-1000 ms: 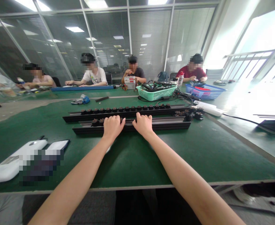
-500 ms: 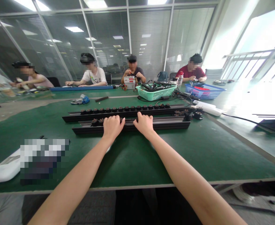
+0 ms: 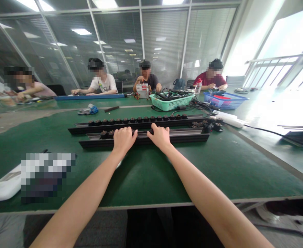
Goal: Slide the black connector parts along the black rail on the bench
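A long black rail (image 3: 187, 138) with a channel along its top lies crosswise in front of me. My left hand (image 3: 123, 139) is closed over its middle, fingers curled to the far side, beside several small black modules (image 3: 104, 134) seated in the channel. To the right, my right hand (image 3: 160, 137) grips the same rail with bent fingers. A dark piece shows by its thumb, mostly hidden by the hand. Just behind lies a second black rail (image 3: 76, 131), holding a row of similar modules (image 3: 126, 121). Loose modules (image 3: 217, 127) are grouped near the rails' right ends.
Beyond the rails are a green basket (image 3: 175, 103) of cables, a blue basket (image 3: 226, 101), a glove (image 3: 88, 109) and a white power strip (image 3: 230, 119). A white object (image 3: 5, 187) lies front left on the green table (image 3: 151, 182). Several people sit opposite.
My hands and both rails stay almost in place. Across the table, the middle person's hands have shifted, and the person at far left has leaned further left.
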The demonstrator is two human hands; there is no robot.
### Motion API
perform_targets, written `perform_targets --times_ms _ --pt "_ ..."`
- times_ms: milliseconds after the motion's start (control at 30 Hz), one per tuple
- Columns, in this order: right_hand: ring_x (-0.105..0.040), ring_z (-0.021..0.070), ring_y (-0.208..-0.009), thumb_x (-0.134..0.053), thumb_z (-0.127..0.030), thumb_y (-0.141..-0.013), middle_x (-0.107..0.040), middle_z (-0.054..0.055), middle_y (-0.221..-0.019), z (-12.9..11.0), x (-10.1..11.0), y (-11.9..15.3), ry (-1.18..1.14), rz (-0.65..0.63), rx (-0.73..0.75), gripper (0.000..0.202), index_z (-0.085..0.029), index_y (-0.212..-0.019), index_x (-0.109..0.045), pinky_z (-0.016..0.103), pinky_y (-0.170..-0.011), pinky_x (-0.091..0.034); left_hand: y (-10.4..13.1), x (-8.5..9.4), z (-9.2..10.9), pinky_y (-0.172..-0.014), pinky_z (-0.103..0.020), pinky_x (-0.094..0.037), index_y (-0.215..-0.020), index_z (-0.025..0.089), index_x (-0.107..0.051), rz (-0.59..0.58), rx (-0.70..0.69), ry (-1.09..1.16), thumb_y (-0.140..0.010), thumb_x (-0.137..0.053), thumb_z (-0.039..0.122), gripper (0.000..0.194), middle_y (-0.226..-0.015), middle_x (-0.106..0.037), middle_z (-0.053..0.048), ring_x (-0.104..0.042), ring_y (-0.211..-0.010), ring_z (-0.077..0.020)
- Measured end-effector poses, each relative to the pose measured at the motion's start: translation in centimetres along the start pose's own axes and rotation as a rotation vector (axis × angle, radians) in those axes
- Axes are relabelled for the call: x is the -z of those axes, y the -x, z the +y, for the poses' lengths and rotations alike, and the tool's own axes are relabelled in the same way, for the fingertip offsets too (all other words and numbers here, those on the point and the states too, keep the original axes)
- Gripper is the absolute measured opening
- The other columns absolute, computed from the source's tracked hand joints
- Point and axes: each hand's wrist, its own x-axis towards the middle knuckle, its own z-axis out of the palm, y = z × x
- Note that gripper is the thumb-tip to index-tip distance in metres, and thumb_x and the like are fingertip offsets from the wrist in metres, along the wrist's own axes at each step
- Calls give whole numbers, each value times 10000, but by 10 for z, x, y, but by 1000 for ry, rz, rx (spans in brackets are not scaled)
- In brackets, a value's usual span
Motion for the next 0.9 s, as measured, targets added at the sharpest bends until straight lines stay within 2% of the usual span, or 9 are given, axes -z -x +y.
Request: perform_targets --times_ms 900 --pt "-676 273 -1019 -488 -359 -985 -758 96 -1032 -4 -1 -2 -15 7 -20 258 -197 -1160 -586 409 -934 -332 0 1 0 -824 -441 -440 -947 142 -697 5 -16 -26 -1041 -305 458 512 -966 -749 -183 -693 -958 -339"
